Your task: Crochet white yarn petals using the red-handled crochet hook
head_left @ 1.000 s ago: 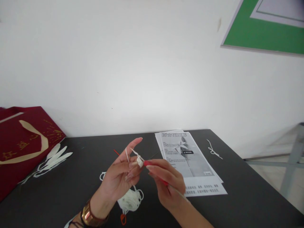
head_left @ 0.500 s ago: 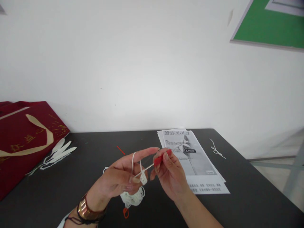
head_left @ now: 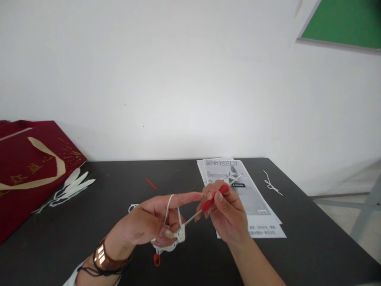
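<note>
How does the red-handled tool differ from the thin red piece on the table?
The red-handled tool is in the right hand; the thin red piece lies on the table. The tool looks longer, with pale shafts; the piece looks red throughout. Both are slender and show red.

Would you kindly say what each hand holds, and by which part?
Right hand: crochet hook, by its red grip; left hand: white crocheted piece, by one edge.
</note>
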`<state>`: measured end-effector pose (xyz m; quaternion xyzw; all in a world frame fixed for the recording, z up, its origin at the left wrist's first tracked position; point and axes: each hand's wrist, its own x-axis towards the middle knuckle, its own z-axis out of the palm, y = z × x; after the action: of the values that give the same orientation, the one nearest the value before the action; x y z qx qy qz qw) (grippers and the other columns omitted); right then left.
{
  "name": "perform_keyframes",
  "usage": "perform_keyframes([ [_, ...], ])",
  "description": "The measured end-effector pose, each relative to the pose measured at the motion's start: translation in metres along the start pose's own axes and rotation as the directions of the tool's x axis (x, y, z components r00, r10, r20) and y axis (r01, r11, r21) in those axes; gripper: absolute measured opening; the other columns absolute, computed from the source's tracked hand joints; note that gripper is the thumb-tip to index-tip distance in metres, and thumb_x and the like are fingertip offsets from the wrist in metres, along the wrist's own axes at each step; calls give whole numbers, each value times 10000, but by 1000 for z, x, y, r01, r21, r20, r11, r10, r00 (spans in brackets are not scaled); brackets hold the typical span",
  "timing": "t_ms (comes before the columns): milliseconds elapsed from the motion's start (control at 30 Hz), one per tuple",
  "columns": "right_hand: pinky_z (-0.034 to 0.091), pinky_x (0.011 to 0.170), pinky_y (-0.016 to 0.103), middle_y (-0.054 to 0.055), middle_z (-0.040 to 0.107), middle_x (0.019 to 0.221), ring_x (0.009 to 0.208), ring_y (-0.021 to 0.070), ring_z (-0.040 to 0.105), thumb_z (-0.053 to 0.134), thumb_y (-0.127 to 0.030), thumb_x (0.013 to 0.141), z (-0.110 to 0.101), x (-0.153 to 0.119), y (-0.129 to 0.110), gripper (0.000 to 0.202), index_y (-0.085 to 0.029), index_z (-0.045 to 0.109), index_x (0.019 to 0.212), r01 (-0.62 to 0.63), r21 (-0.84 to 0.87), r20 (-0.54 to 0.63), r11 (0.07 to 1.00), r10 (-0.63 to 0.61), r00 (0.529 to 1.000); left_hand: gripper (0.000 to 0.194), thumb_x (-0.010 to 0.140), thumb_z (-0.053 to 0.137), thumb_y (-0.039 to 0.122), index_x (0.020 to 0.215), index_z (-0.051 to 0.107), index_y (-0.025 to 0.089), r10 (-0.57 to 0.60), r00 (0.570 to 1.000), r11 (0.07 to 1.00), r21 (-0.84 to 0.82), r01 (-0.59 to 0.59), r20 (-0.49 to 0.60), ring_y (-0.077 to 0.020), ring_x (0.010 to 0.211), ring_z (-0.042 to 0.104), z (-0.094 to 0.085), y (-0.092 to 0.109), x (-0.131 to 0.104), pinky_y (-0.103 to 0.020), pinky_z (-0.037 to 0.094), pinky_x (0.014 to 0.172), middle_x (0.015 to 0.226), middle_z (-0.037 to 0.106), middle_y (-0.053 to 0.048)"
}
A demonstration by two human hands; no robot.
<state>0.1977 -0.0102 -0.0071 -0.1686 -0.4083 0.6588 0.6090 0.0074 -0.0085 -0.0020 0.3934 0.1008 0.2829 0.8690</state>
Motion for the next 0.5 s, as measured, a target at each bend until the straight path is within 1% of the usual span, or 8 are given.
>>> perform_keyframes([
  [100, 553, 480, 258, -16, 608, 639, 510, 128, 616, 682, -320, 844, 0, -1, -1, 173, -179, 654, 748, 25, -20, -6, 999, -25, 1000, 660, 678, 655, 85, 1312, 583, 252, 2, 1000, 999, 34, -3, 19, -58, 409, 284, 1, 1, 1, -168, 217, 384, 509, 430, 44],
  [200, 542, 453, 253, -21, 610, 629, 473, 116, 587, 678, -324, 846, 1, -3, -1, 174, -186, 644, 745, -4, 5, -28, 1000, 4, 1000, 641, 686, 658, 101, 1305, 590, 255, 0, 1000, 1000, 31, -1, 29, -55, 395, 271, 4, 3, 1, -166, 211, 380, 490, 423, 45],
  [300, 550, 464, 270, -25, 607, 614, 461, 115, 568, 683, -334, 841, 1, -3, -2, 173, -193, 645, 749, -29, 6, -20, 1000, 29, 999, 659, 675, 678, 134, 1318, 580, 241, -8, 1000, 999, 32, 8, 16, -58, 396, 285, 4, 3, 1, -168, 217, 380, 516, 463, 29],
  [400, 545, 493, 287, -18, 604, 615, 498, 132, 576, 682, -343, 841, -1, -4, -4, 169, -198, 657, 758, 3, -45, 4, 999, -3, 1000, 677, 648, 681, 119, 1310, 588, 221, -19, 1000, 999, 46, 20, -23, -65, 404, 305, 3, 2, 0, -170, 222, 377, 541, 505, 11],
  [500, 509, 493, 284, -11, 596, 624, 517, 140, 571, 666, -344, 854, -3, -5, -7, 163, -203, 669, 772, 43, -106, 33, 993, -40, 999, 680, 646, 673, 110, 1312, 587, 219, -16, 1000, 999, 37, 17, -10, -66, 404, 297, 1, 2, 1, -170, 225, 378, 514, 474, 25],
])
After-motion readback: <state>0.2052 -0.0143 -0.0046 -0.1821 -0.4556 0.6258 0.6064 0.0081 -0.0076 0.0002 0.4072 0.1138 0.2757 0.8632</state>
